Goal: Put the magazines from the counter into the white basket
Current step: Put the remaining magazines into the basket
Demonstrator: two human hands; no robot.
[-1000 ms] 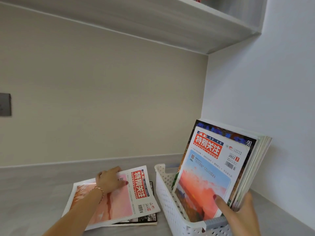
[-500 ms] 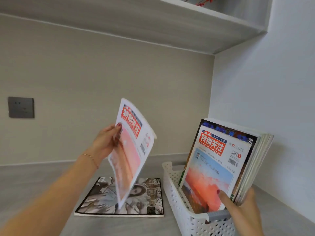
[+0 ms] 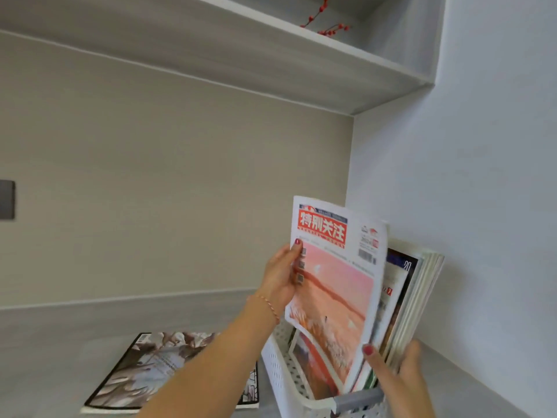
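My left hand (image 3: 281,274) grips the left edge of a pink-covered magazine with a red title block (image 3: 334,285), held upright with its lower edge inside the white perforated basket (image 3: 278,369). Behind it stands a stack of magazines (image 3: 414,291) leaning toward the right wall. My right hand (image 3: 398,378) holds that stack at its lower edge, thumb in front. A black-bordered magazine with a pale illustrated cover (image 3: 156,372) lies flat on the grey counter (image 3: 45,357) left of the basket, partly hidden by my left forearm.
The basket sits in the counter's right corner against the white side wall (image 3: 482,206). A shelf (image 3: 241,49) with red berry twigs (image 3: 325,22) runs overhead. A dark wall plate (image 3: 6,199) is at the far left.
My left hand lifted the pink magazine off the counter pile and carried it right, into the basket in front of the stack. The black-bordered magazine beneath was uncovered. My right hand stayed on the stack.
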